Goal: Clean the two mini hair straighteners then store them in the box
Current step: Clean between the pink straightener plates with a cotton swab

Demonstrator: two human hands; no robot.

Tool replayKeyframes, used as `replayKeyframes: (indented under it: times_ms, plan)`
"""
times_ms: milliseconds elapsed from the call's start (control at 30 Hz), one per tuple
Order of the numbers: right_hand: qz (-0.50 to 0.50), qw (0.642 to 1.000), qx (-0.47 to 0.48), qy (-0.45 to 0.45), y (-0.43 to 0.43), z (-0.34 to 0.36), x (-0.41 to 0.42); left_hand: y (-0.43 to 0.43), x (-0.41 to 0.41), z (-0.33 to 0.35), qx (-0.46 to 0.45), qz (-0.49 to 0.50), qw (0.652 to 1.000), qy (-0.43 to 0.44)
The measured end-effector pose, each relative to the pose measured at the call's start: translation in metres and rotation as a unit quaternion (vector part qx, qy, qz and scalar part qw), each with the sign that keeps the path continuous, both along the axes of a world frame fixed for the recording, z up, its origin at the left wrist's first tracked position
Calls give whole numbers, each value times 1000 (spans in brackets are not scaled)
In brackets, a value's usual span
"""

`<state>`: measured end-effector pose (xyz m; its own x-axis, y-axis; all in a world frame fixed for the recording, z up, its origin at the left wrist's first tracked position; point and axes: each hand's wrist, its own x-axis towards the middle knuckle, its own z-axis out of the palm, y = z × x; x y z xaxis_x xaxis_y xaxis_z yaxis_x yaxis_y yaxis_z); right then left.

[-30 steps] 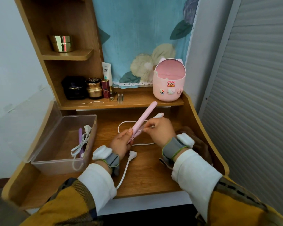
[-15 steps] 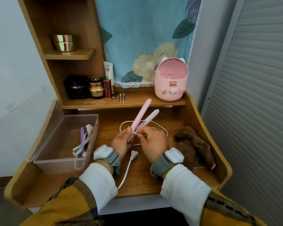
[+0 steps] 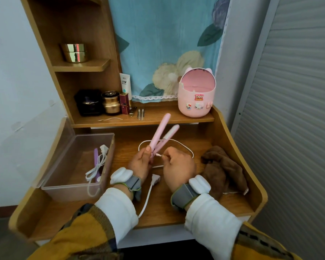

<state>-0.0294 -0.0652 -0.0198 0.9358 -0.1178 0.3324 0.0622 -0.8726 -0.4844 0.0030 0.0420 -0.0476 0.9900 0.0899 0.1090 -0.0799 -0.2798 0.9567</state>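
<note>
head view:
left hand (image 3: 141, 163): fingers closed on hinge end of pink straightener (image 3: 160, 134), arms apart, above desk (image 3: 169, 209)
right hand (image 3: 178, 166): pinches cotton swab (image 3: 159, 155) at the hinge
box (image 3: 77, 162): open, holds purple straightener (image 3: 96, 158)

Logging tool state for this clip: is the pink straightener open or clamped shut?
Open. The pink straightener's two arms spread apart at the tips, joined only near the left hand.

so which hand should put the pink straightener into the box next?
Left, probably. The left hand already grips the pink straightener at its hinge end and sits nearer the clear box; the right hand pinches a cotton swab.
</note>
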Motion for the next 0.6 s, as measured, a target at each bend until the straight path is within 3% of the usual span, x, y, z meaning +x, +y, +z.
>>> replayKeyframes:
  times_ms: [167, 400, 600]
  plan:
    - [-23, 996, 82, -4, -15, 3, 8, -5, -3, 2, -66, 14, 997, 25]
    - [45, 997, 55, -7, -7, 5, 22, -6, -3, 2, -96, 14, 994, 45]
    - [-62, 997, 37, -8, -26, 6, 28, -4, -2, 0, -69, 18, 996, 47]
